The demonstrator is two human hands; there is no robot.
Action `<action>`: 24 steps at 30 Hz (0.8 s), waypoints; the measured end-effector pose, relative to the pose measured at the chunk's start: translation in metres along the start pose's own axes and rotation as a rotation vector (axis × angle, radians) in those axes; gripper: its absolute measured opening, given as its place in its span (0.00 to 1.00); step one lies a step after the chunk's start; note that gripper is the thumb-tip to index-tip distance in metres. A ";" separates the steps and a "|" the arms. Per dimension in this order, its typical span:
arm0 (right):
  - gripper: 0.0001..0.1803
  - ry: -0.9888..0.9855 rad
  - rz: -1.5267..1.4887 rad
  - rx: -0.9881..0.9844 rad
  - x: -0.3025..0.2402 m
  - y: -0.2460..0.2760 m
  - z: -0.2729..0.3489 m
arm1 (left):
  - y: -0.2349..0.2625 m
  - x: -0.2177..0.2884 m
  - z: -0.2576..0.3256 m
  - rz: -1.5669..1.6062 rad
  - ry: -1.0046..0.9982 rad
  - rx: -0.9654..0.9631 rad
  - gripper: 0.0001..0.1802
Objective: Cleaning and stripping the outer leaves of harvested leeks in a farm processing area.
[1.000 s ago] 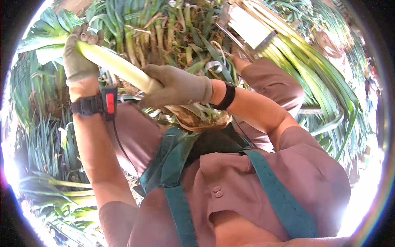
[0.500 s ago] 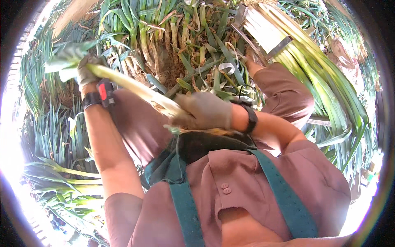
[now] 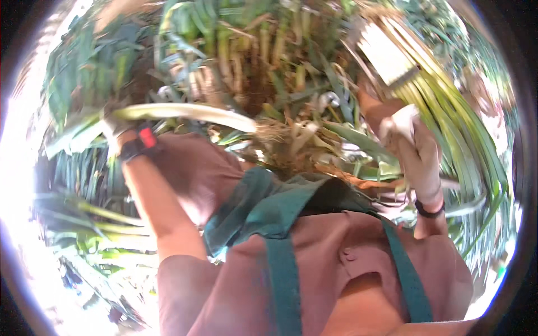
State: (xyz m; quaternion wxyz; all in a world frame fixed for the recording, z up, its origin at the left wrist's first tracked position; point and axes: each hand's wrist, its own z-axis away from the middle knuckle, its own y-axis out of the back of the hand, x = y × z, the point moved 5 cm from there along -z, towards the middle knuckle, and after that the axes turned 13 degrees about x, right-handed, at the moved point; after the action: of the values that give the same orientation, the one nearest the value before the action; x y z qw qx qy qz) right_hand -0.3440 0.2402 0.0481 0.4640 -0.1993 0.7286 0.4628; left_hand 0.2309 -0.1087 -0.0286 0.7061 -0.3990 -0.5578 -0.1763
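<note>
My gloved left hand [image 3: 116, 124] is closed round the leafy end of a leek [image 3: 190, 111]. The pale shank stretches to the right, and its root tuft [image 3: 270, 130] hangs over loose trimmings. Off to the right, away from this leek, is my gloved right hand [image 3: 420, 159], beside a bundle of leeks [image 3: 454, 129] with white shanks lying side by side. Motion blurs the fingers of that hand, so whether they hold anything cannot be made out.
Many leeks [image 3: 224, 39] stand packed at the far side. Stripped leaves and trimmings [image 3: 314, 134] litter the ground between my legs. A metal frame [image 3: 404, 77] crosses the bundle at right. More leeks [image 3: 106, 224] lie at left, and a green apron [image 3: 246, 196] covers my lap.
My right hand has left the root end of the leek and swung right toward the bundle. The leek has turned more level in my left hand, and the whole view has shifted.
</note>
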 end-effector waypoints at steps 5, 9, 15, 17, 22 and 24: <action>0.29 0.644 0.824 -0.170 0.073 -0.133 -0.074 | -0.072 0.087 0.181 0.232 -0.168 0.065 0.05; 0.32 0.537 0.980 -0.603 0.104 -0.214 -0.053 | -0.001 0.176 0.246 0.307 -0.336 0.082 0.05; 0.19 1.026 1.039 -0.970 0.156 -0.257 -0.038 | 0.234 0.271 0.251 -0.199 -0.575 0.408 0.15; 0.24 0.998 1.025 -0.996 0.176 -0.261 -0.052 | 0.313 0.284 0.258 -0.411 -0.536 0.568 0.15; 0.23 0.393 0.662 -0.809 0.146 -0.253 -0.065 | 0.451 0.260 0.273 -0.787 -0.326 0.790 0.17; 0.26 0.358 0.644 -0.792 0.146 -0.258 -0.061 | 0.475 0.246 0.272 -0.874 -0.285 0.849 0.17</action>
State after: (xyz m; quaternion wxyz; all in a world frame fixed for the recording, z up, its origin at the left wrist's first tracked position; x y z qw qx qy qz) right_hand -0.2600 0.0814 -0.1949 0.0568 -0.2012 0.5902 0.7797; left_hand 0.4622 0.4407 0.0413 0.5842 0.1621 -0.7796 -0.1569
